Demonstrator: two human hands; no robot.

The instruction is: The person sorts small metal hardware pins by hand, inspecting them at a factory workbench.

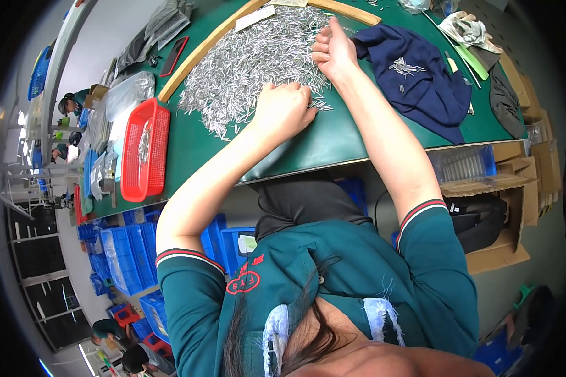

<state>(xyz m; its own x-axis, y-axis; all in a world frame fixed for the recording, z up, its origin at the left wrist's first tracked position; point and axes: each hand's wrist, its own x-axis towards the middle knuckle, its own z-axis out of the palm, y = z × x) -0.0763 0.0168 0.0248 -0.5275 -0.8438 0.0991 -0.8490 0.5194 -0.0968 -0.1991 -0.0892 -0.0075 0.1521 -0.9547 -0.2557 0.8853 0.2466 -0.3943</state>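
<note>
A wide heap of small silver metal pins (pixel 233 69) is spread on the green tabletop. My left hand (pixel 284 110) rests at the heap's near edge with its fingers curled in; what lies inside them, if anything, is hidden. A few pins lie just beside its thumb side. At the heap's right edge, my right hand (pixel 334 51) is turned on its side, fingers bent toward the palm. Whether it has pins in it cannot be seen. Right of that hand lies a dark blue cloth (pixel 421 81) with a small group of pins (pixel 404 66) on it.
Wooden strips (pixel 209 51) border the heap at the back. A red basket (pixel 146 151) with some pins stands at the left, near a phone (pixel 174 56) and plastic bags (pixel 132 94). Blue bins (pixel 126 257) sit below the table; an open cardboard box (pixel 493 220) is at right.
</note>
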